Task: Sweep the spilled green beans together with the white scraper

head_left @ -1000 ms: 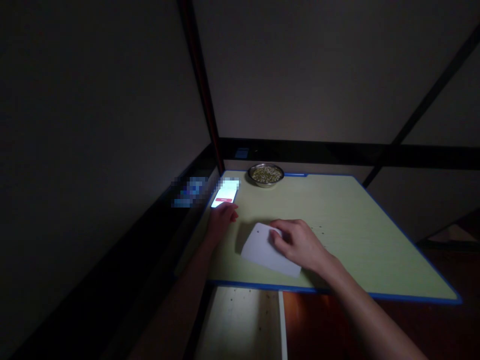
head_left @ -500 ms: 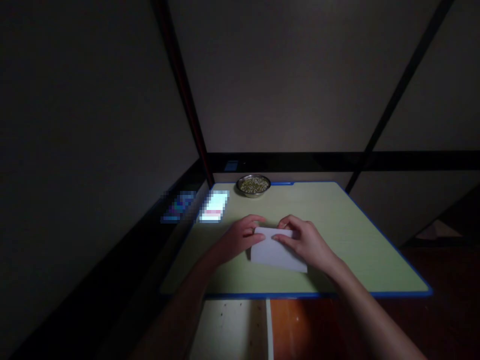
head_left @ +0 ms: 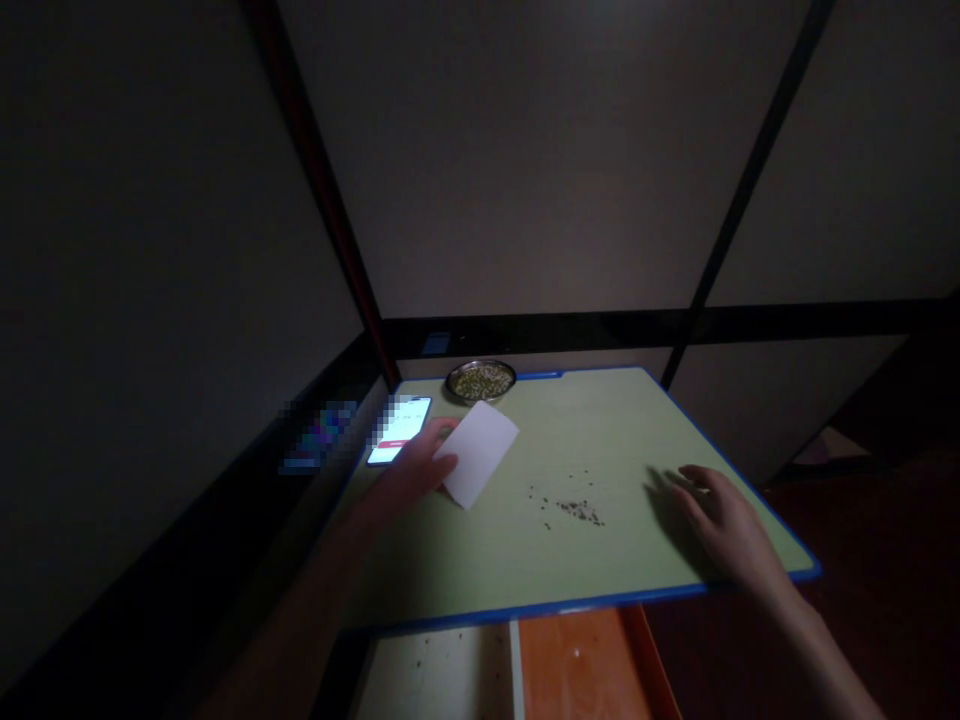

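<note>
Since the earlier frame, left hand pinches the white card up, long axis tilted toward the bean bowl; right hand, flat and empty, rests right of scattered beans.

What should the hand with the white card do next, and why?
Probably sweep the white card in the left hand toward the little scattered bits mid-table, since they lie loose to its right.

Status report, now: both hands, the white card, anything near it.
Left hand holding white card by its edge, tilted above green table. Right hand flat near right edge, holding nothing. Scattered grains between hands; lit phone and bowl beyond card.
</note>
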The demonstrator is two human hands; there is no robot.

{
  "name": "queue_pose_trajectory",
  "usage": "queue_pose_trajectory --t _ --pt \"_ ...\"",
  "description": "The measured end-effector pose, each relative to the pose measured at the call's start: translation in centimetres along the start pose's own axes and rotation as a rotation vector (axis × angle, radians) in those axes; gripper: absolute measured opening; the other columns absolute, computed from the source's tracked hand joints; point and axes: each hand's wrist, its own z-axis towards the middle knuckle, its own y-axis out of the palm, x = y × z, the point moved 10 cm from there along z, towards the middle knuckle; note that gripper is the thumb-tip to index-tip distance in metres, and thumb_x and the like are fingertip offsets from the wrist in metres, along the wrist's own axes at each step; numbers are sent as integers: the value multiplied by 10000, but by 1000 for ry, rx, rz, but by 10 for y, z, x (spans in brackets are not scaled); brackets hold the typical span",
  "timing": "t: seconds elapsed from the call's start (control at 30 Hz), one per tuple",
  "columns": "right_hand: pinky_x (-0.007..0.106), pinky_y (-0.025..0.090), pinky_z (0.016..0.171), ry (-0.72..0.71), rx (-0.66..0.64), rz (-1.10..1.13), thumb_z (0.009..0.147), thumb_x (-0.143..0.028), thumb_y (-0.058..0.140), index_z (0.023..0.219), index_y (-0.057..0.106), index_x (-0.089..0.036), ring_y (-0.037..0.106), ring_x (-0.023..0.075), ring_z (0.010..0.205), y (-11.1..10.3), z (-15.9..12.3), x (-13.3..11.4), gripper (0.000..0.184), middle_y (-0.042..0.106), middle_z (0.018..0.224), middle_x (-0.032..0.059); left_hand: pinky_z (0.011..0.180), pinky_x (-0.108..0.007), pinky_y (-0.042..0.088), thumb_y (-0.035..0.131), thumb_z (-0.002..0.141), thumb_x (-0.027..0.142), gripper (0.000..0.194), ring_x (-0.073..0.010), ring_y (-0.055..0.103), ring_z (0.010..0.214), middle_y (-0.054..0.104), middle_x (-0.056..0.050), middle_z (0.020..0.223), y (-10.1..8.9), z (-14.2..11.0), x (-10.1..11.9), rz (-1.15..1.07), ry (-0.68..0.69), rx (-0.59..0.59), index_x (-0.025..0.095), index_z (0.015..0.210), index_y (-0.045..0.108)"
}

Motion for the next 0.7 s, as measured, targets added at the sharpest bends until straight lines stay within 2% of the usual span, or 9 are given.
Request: queue_pose_trajectory --t 0.1,0.23,0.33,0.47,0.6,0.7 --pt "411 460 824 -42 12 -241 849 -495 491 1075 599 -163 604 274 917 -1 -9 19 416 645 1010 147 425 -232 437 529 625 199 335 -174 604 600 615 -9 764 15 8 -8 100 -14 8 204 960 516" --pt "410 452 791 -59 23 -404 856 -499 474 1051 623 -178 601 278 885 3 -12 18 404 648 992 136 410 -205 401 540 644 196 214 -145 572 577 575 6 741 23 14 -7 207 -11 133 208 842 459" --pt "407 442 797 -58 19 -432 862 -495 469 1059 625 -186 594 278 905 6 -13 13 398 647 998 127 366 -202 367 528 707 256 181 -138 557 517 564 13 727 34 14 -5 202 -44 109 216 862 442" --pt "400 436 799 -51 3 -424 873 -495 454 1027 635 -196 586 270 920 6 -14 11 383 638 1024 121 365 -208 355 518 728 256 202 -141 545 496 584 6 698 45 20 -4 207 -31 62 209 924 501" --pt "400 432 800 -54 2 -407 872 -480 457 1008 646 -194 582 270 937 5 -15 10 369 638 1030 124 513 -244 429 546 698 206 194 -171 576 641 620 -13 732 51 30 1 278 69 80 198 892 554" --pt "401 431 803 -56 7 -401 871 -469 461 1009 649 -192 580 271 945 4 -15 8 362 639 1037 123 607 -262 435 546 692 173 175 -175 572 692 620 -12 742 64 36 4 354 104 73 193 866 560"
